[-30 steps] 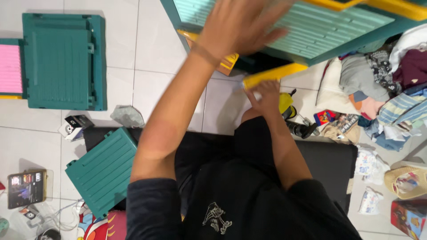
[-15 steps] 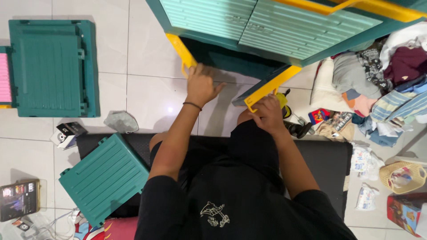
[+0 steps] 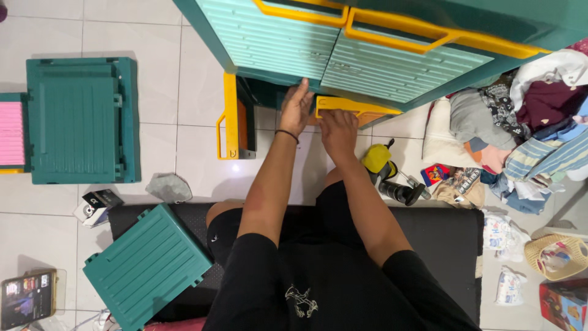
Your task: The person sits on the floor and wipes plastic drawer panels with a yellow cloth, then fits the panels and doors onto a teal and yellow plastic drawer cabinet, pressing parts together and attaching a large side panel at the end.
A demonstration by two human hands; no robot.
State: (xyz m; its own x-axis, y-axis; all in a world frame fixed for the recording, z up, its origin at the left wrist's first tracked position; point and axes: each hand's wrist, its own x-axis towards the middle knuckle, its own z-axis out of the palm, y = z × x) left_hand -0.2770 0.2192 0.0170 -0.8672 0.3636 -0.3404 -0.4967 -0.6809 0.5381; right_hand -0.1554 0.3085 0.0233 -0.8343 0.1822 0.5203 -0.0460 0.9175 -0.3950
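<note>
A teal plastic cabinet (image 3: 367,55) with ribbed doors and yellow handles (image 3: 416,30) stands in front of me. My left hand (image 3: 296,107) rests flat, fingers up, against the lower edge of the cabinet's left door. My right hand (image 3: 339,129) grips the yellow handle (image 3: 343,103) of a lower door, just under the upper doors. Another lower door (image 3: 231,116), yellow-edged, hangs wide open to the left of my left hand. My legs stretch over a black mat (image 3: 441,239) on the white tile floor.
A teal panel (image 3: 147,266) lies on the mat's left end. A larger teal piece (image 3: 79,119) with a pink part (image 3: 11,132) lies at left. A pile of clothes (image 3: 527,116), a yellow-black power drill (image 3: 386,175), a phone (image 3: 27,297) and small packets lie around.
My left hand came down from high in front of the cabinet to its lower door edge. My right hand moved up to the yellow handle. The view tilted, showing more of the cabinet doors.
</note>
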